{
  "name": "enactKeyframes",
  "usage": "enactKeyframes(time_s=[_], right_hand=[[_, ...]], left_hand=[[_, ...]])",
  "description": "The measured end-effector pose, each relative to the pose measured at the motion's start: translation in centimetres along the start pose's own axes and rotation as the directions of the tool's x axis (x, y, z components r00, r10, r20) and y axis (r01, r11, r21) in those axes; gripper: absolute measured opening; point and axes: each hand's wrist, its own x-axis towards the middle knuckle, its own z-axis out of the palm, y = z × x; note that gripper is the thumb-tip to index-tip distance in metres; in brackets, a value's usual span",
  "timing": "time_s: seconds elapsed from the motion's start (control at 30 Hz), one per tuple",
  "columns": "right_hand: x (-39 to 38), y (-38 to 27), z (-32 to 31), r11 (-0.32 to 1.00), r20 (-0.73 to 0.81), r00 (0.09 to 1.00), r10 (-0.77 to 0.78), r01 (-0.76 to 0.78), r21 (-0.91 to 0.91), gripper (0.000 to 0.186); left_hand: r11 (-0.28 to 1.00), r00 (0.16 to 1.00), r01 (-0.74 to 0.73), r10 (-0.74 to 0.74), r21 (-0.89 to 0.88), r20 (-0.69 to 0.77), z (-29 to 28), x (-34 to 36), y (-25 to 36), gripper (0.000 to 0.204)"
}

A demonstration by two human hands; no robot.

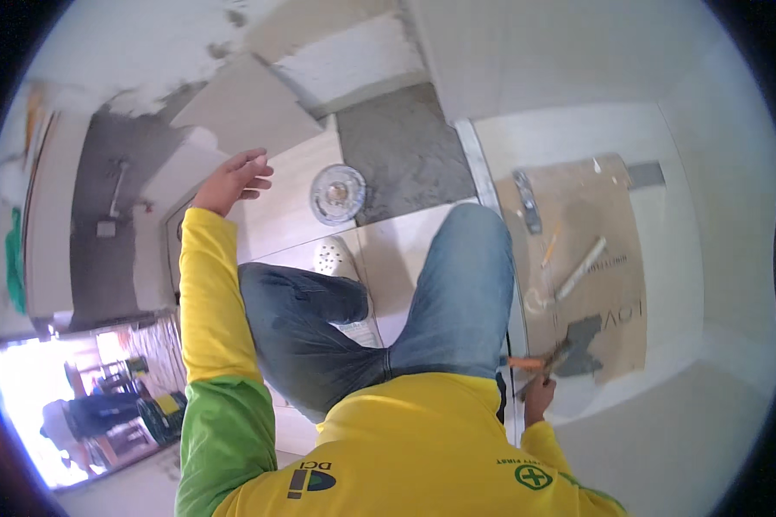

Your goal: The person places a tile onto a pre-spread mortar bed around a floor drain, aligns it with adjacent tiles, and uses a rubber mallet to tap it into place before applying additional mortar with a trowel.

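My left hand (241,179) is raised at upper left with its fingers apart and slightly curled, holding nothing, left of a round grey disc (336,194) on the pale floor tiles. My right hand (539,395), low at the right beside my thigh, grips a trowel-like tool (559,353); an orange handle (522,363) lies next to it, partly hidden. Around that hand is a cardboard sheet (612,241) bearing a grey metal tool (526,201), a thin orange stick (550,247), a white-handled tool (582,267) and smeared grey mortar.
Grey mortar (401,138) fills a floor bay ahead, beside a leaning pale tile (241,112). Pale walls (724,258) surround me. My legs are bent below me. Through a bright opening at lower left, a person (86,418) is beside dark green and black equipment (159,418).
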Motion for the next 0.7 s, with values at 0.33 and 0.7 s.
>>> enactKeyframes(time_s=[0.33,0.7], right_hand=[[6.2,-7.8,-2.2,0.905,-0.049,0.921,-0.387,0.369,-0.212,0.043],[2.0,-36.5,4.2,0.864,0.334,0.806,-0.49,0.396,0.312,0.041]], left_hand=[[0.947,0.963,0.139,-0.198,-0.291,-0.183,-9.3,2.5,-7.1,0.055],[0.87,0.735,0.028,0.316,0.493,-0.6,-18.1,24.3,-11.8,0.073]])
